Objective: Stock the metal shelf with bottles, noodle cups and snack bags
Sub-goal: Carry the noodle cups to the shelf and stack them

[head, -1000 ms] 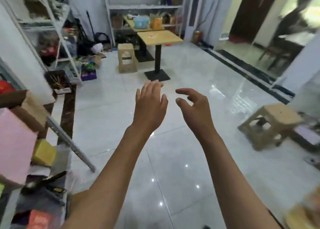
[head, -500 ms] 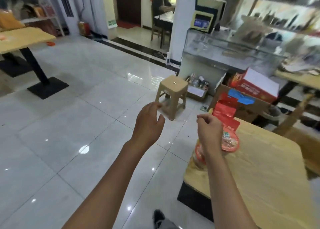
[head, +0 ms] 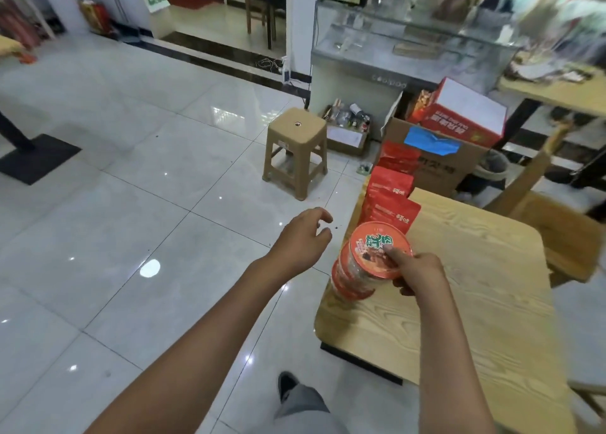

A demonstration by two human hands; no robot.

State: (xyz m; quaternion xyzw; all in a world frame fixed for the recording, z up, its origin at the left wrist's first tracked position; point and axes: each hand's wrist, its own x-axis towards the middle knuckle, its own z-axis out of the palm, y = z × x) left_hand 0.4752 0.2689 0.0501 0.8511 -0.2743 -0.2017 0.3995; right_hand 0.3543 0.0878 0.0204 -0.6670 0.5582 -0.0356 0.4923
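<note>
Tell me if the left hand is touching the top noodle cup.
Apart. The head view shows the left hand over the floor, with tile visible between its fingers and the top noodle cup, which the right hand grips.

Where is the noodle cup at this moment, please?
In the head view, the noodle cup is gripped by the right hand at the wooden table's left edge, just before the red snack bags.

A light wooden bench (head: 475,302) carries red snack bags (head: 390,200) along its far left edge. Orange noodle cups (head: 360,279) stand near its left edge, just before them.
</note>
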